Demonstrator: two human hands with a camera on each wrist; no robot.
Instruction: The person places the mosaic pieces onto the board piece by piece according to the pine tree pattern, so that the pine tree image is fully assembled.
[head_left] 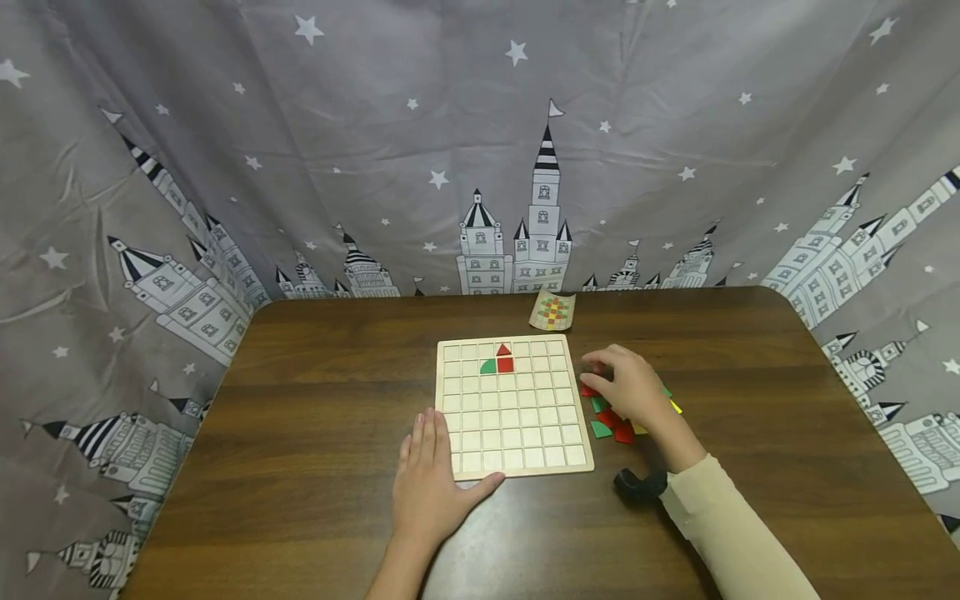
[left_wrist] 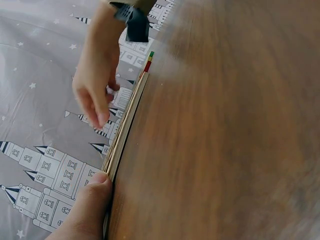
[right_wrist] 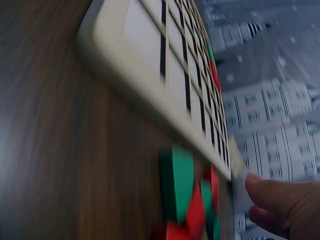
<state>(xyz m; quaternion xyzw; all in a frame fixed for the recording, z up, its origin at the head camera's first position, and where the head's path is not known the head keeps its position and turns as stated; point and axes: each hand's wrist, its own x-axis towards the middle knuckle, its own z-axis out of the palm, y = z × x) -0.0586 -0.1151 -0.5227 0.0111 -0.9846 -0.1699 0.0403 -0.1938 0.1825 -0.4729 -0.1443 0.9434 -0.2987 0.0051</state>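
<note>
A pale wooden grid board lies on the table. One green quarter-circle piece, a red square and a red triangle sit in its upper cells. My left hand rests at the board's lower left corner, fingers straight along the left side and thumb against the near edge. Just off the board's right side, my right hand hovers over a pile of red, green and yellow pieces. Its thumb and forefinger are apart, with nothing visible between them; the palm hides part of the pile.
A small curled pattern card stands behind the board near the table's far edge. A black wrist strap hangs under my right wrist. Beyond the brown wooden table hangs a grey curtain printed with castles and stars.
</note>
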